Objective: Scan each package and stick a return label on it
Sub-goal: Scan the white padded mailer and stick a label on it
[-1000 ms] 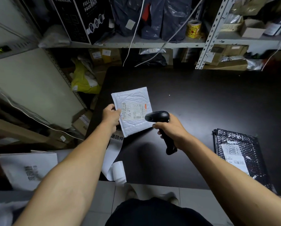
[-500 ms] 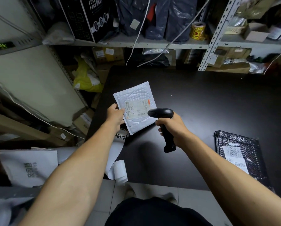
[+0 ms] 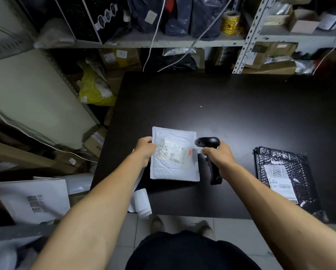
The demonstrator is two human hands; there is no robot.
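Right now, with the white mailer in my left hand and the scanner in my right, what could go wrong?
1. The left hand pinches the white mailer only at its left edge, so it may sag or slip during the scan.
2. The scanner sits very close beside the shipping label, so the barcode might not read.
3. The label roll hangs over the table edge and could drop to the floor if bumped.

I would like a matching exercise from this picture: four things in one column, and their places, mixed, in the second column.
Things:
1. white bubble mailer
2. barcode scanner
3. black bubble mailer
4. yellow tape roll

Places:
A. on the shelf at the back
B. gripped in the right hand
C. lying on the table's right side
D. held by the left hand

Pairs: 1-D, 2-B, 3-C, 4-A
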